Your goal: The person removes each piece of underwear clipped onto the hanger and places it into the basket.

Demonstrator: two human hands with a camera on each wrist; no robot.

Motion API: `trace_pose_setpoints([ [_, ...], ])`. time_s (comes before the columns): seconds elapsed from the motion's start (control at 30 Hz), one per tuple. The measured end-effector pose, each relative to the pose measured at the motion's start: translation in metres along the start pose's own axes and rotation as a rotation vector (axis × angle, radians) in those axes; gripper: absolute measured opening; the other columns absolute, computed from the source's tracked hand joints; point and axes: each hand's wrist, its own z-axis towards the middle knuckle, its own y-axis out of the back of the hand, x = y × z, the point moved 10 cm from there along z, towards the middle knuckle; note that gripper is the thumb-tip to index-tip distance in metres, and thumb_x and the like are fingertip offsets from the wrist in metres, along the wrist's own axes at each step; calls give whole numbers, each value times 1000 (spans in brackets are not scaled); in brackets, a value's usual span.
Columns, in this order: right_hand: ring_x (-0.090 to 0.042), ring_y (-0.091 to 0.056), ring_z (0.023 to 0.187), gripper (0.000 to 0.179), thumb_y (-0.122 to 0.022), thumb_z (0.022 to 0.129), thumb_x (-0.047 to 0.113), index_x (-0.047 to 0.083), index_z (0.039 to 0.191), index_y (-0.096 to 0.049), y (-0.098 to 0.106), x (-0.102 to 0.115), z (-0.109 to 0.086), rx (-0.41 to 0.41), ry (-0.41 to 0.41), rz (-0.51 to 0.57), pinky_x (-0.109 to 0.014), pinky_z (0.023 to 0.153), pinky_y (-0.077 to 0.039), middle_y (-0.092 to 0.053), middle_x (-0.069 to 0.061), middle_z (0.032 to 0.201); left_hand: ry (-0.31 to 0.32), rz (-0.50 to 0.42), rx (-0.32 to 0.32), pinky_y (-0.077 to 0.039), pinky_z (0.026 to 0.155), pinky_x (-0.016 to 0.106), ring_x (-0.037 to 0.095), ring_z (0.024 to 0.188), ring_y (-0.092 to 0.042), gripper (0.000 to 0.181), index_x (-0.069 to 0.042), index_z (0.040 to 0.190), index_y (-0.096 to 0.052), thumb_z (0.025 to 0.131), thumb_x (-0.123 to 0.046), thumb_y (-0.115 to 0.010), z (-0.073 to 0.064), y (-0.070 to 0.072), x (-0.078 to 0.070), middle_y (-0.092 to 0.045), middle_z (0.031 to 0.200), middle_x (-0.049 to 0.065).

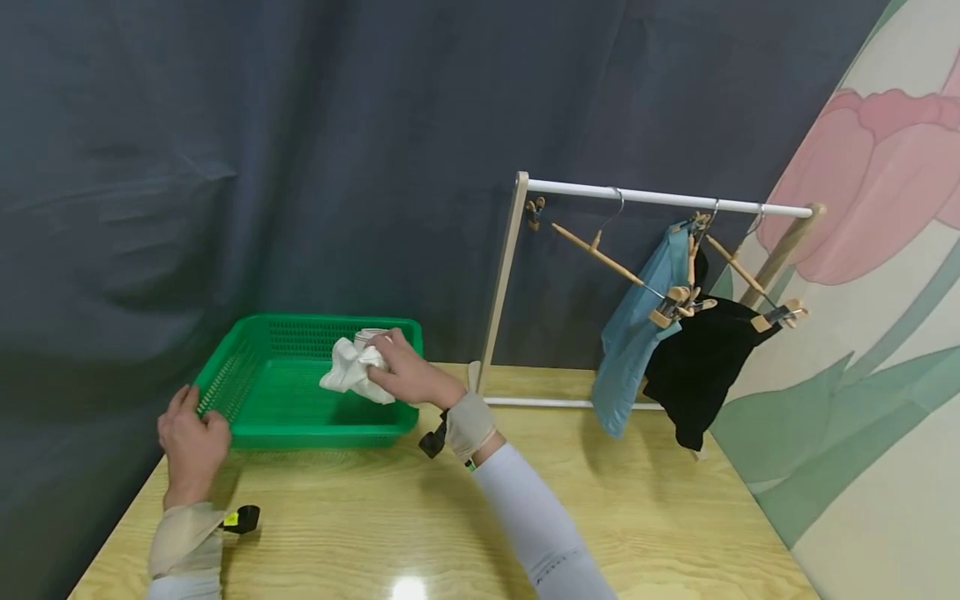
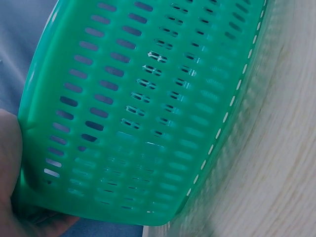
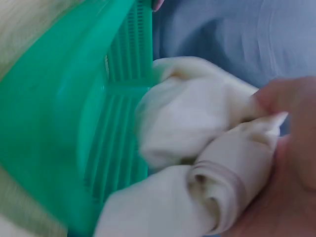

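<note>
A crumpled white cloth [image 1: 355, 367] with thin dark stripes along one edge is pinched in my right hand [image 1: 411, 372], over the right part of a green plastic basket [image 1: 315, 436]. In the right wrist view the bunched cloth [image 3: 182, 118] hangs between thumb and fingers, one end rolled up. My left hand [image 1: 193, 442] grips the basket's front left corner. The left wrist view shows the slotted basket side [image 2: 133, 98] with the thumb and fingers around its rim; part of that hand is out of frame.
Right of the basket stands a small rack [image 1: 501, 292] with a white top rail [image 1: 660, 197]. Clip hangers [image 1: 600, 250] hang from it, along with a blue garment [image 1: 637, 325] and a black garment [image 1: 701, 358]. Behind the wooden table [image 1: 337, 533] is a dark curtain [image 1: 375, 167].
</note>
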Motion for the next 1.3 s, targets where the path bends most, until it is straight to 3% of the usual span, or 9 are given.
trace_pose_setpoints([
  [0.27,-26,-33,126,35,-38,111,19,7,144,-40,-11,7,31,115,32,-58,-35,102,-37,-34,-17,149,13,3,14,-10,120,64,57,143,-26,58,18,148,-36,93,0,-31,0,1,1,-32,155,37],
  [0.5,-22,-40,128,38,-52,108,23,11,143,-43,-1,-2,55,55,-5,-15,-31,105,-42,-44,-9,146,17,6,22,-12,120,65,56,143,-27,58,17,149,-35,93,-1,-30,-1,2,3,-32,156,37],
  [0.67,-21,-41,127,41,-50,108,25,9,145,-40,-9,-14,64,72,-61,10,-31,104,-42,-43,-10,145,12,5,19,-12,119,65,56,143,-28,58,16,149,-36,94,-1,-31,-1,2,2,-33,155,37],
  [0.87,-23,-40,142,49,-53,107,25,9,152,-41,-42,-28,57,278,-147,-47,-32,112,-41,-41,-9,155,7,10,20,-13,120,65,56,143,-28,57,16,149,-36,94,0,-31,-2,2,2,-32,155,37],
  [0.97,-22,-42,143,48,-56,106,25,11,151,-46,-55,-36,49,388,-197,-90,-31,110,-43,-44,-8,155,8,12,17,-12,120,64,54,144,-29,57,16,149,-37,94,0,-31,-2,2,2,-33,155,36],
  [1.03,-17,-49,135,46,-59,105,23,12,148,-51,-58,-40,45,430,-224,-109,-28,104,-46,-47,-6,154,5,11,18,-12,120,63,54,144,-29,57,16,149,-37,94,0,-32,-1,1,1,-33,156,36],
  [1.1,-14,-60,108,42,-61,104,20,12,145,-56,-60,-44,42,458,-261,-93,-28,89,-50,-51,-5,151,0,8,18,-12,120,64,54,143,-29,57,16,149,-37,94,-1,-32,0,1,0,-33,156,36],
  [1.2,-11,-49,70,37,-60,104,15,13,141,-61,-61,-47,39,490,-298,-72,-32,69,-48,-55,-4,148,-2,5,19,-12,120,64,55,143,-28,58,16,149,-37,94,-1,-31,0,2,-1,-33,156,36],
  [1.3,-12,-45,61,36,-58,105,15,14,141,-62,-61,-47,36,517,-302,-69,-32,62,-45,-56,-4,148,4,5,20,-12,120,64,55,143,-28,58,16,149,-37,94,-1,-31,-2,2,0,-33,156,36],
])
